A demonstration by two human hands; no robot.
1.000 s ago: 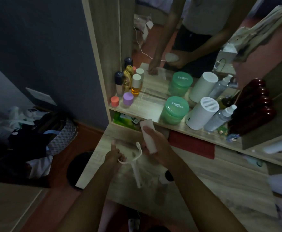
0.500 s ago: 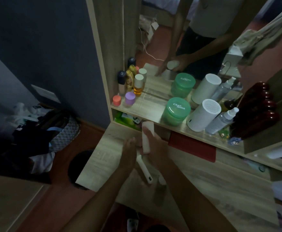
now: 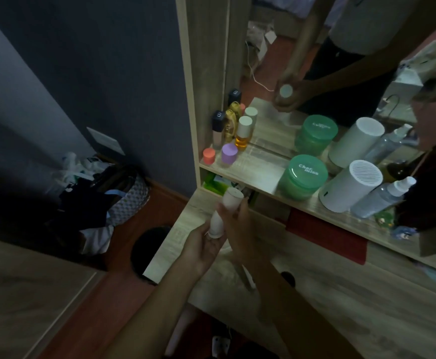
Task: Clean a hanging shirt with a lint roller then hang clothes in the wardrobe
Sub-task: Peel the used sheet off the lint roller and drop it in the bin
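Observation:
The white lint roller (image 3: 231, 200) is held upright over the wooden desk (image 3: 328, 294), just in front of the low shelf. My right hand (image 3: 238, 229) is wrapped around its upper cylinder. My left hand (image 3: 202, 246) cups a white sleeve-like piece (image 3: 216, 225) at the roller's lower end, touching the right hand. A thin handle (image 3: 244, 277) points down towards the desk behind my right wrist. The mirror (image 3: 302, 60) reflects both hands on the roller.
The shelf (image 3: 253, 174) carries a green jar (image 3: 303, 176), a white cylinder (image 3: 349, 190), a spray bottle (image 3: 385, 195) and several small bottles (image 3: 242, 133). A dark red object (image 3: 429, 187) stands at the right. A bag of clothes (image 3: 113, 198) and a black bin (image 3: 149, 244) sit on the floor left.
My left hand, which held the looped handle apart from the roller, has come up against my right hand. Both now grip the roller, lifted slightly towards the shelf.

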